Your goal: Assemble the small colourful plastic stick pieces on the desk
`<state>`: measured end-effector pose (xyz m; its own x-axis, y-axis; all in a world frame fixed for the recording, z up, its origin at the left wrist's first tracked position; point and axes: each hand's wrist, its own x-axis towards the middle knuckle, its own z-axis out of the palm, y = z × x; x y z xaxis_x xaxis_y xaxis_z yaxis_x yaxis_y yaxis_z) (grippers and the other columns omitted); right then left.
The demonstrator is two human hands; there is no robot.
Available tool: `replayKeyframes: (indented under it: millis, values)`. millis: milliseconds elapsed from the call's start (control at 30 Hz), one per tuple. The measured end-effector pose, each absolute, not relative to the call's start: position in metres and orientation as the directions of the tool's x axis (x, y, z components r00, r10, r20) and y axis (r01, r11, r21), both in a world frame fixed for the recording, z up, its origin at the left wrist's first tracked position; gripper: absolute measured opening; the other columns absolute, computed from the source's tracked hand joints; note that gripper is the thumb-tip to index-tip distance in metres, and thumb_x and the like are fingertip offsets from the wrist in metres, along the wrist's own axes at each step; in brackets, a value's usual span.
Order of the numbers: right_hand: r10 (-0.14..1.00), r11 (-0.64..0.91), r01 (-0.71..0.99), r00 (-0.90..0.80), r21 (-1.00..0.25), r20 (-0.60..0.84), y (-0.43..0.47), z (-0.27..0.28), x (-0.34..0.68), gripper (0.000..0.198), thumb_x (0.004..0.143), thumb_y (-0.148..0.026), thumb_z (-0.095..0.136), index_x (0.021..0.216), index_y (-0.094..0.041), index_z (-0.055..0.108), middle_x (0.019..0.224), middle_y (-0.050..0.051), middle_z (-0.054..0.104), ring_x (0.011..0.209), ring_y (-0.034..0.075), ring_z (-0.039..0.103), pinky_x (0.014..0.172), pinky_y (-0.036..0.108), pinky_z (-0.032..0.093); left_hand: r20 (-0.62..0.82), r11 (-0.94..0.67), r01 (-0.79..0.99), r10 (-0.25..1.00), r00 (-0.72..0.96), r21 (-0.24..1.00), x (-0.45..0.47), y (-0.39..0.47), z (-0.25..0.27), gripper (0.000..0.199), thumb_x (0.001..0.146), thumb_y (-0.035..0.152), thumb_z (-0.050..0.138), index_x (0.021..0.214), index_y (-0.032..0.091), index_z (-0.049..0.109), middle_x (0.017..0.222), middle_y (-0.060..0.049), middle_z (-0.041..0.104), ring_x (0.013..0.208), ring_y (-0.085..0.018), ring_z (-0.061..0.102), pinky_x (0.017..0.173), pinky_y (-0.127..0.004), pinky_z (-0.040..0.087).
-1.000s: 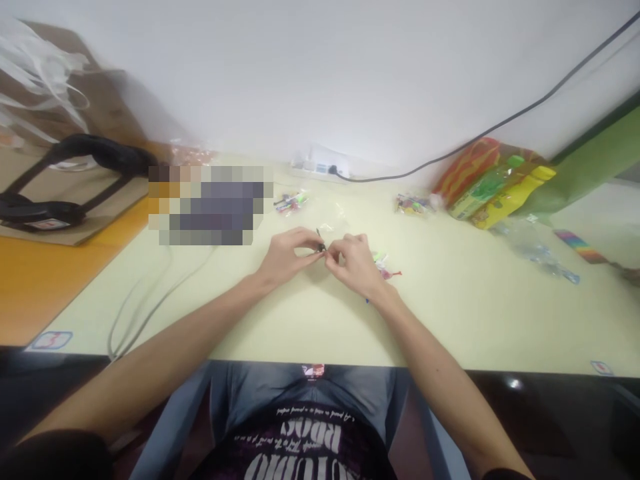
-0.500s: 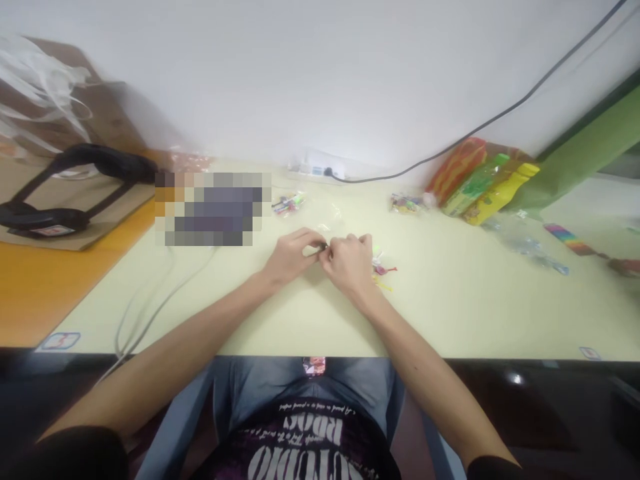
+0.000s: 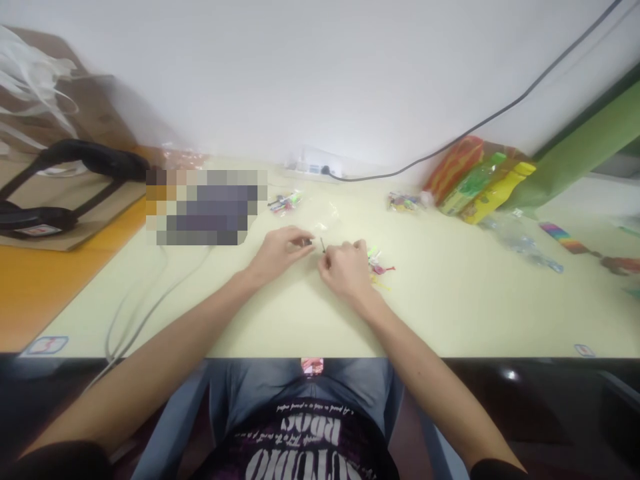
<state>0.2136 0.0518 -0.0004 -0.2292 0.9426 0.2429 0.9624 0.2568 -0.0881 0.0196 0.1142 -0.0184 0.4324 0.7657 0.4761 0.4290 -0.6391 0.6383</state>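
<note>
My left hand [image 3: 277, 253] is over the middle of the table, thumb and fingers pinched on a small dark piece [image 3: 307, 242] too small to name. Just to its right, my right hand [image 3: 347, 268] is closed, and a thin dark stick-like piece [image 3: 323, 245] pokes up from its fingertips. A narrow gap separates the two pieces. Partly hidden behind my right hand lies a loose pile of small colourful plastic pieces [image 3: 381, 269], among them red, yellow, green and white ones. Clear plastic wrap [image 3: 325, 215] rests beyond both hands.
Colourful pieces in clear bags [image 3: 286, 202] lie at the back, with another bundle [image 3: 403, 203] further right. A yellow bottle [image 3: 497, 193], a rainbow strip [image 3: 564, 238] and crumpled plastic [image 3: 520, 243] are on the right. Cables [image 3: 150, 307] and a black headset-like frame [image 3: 80, 160] are left.
My hands have moved apart, the left one shifting left with the dark piece. The thin stick in my right fingers now shows. The view has shifted slightly.
</note>
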Motion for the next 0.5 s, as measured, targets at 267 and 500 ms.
replayKeyframes:
  millis: [267,500]
  values:
    - [0.922,0.372,0.928,-0.366,-0.029,0.126,0.041,-0.01,0.192,0.033,0.101,-0.025,0.046,0.096,-0.012,0.076,0.092,0.018,0.078,0.09,0.031,0.069,0.091,0.048,0.031,0.329,-0.669,0.406,0.694,0.64,0.622,0.015,0.12,-0.026,0.019,0.09,0.03,0.073,0.107,0.024,0.079,0.097,-0.003,0.076,0.086,-0.018,0.072,0.082,-0.03,0.054]
    - [0.899,0.435,0.885,-0.418,-0.164,0.131,0.044,-0.009,0.2,0.032,0.105,-0.03,0.047,0.089,-0.016,0.072,0.09,0.011,0.078,0.081,0.023,0.068,0.088,0.042,0.03,0.29,-0.657,0.417,0.695,0.657,0.628,0.014,0.121,-0.025,0.019,0.09,0.028,0.071,0.107,0.023,0.078,0.098,-0.003,0.076,0.09,-0.018,0.071,0.084,-0.03,0.052]
